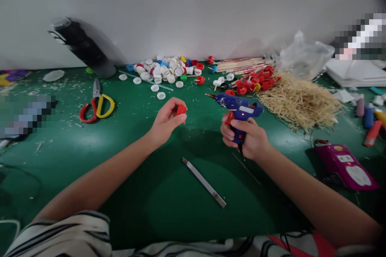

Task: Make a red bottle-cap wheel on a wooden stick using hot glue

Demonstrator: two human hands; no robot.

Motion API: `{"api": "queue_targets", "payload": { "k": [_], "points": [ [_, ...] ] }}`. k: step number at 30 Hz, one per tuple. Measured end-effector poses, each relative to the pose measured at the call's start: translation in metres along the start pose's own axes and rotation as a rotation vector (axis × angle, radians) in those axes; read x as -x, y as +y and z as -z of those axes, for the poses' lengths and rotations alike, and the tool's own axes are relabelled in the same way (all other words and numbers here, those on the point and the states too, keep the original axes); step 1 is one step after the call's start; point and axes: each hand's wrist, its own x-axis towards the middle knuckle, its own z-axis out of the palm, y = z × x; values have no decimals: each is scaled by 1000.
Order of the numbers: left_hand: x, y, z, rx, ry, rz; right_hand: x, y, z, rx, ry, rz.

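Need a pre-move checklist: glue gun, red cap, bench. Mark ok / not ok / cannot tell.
1. Red bottle cap held in the left hand's fingers: ok.
2. Blue hot glue gun gripped by its handle in the right hand: ok.
3. Red indicator light on the gun lit: ok.
4. Nozzle apart from the left hand: ok, visible gap between them.
5. Nozzle hot and glue flowing: cannot tell.
6. Space between the forearms free of loose tools: not ok, a flat metal tool lies on the green tabletop there.
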Motion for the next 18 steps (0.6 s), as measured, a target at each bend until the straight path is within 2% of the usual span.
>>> {"api": "queue_targets", "payload": {
  "k": [3,7,14,18],
  "points": [
    [3,-14,-15,81,-56,117,0,10,4,14,3,-24],
    [13,-10,-24,29,-79,179,3,15,10,7,12,-32],
    [18,-9,-22,-291,13,-19,5,19,8,40,-24,2],
    [18,-11,-23,-330,11,-49,5,19,8,71,-35,3]
  ]
}}
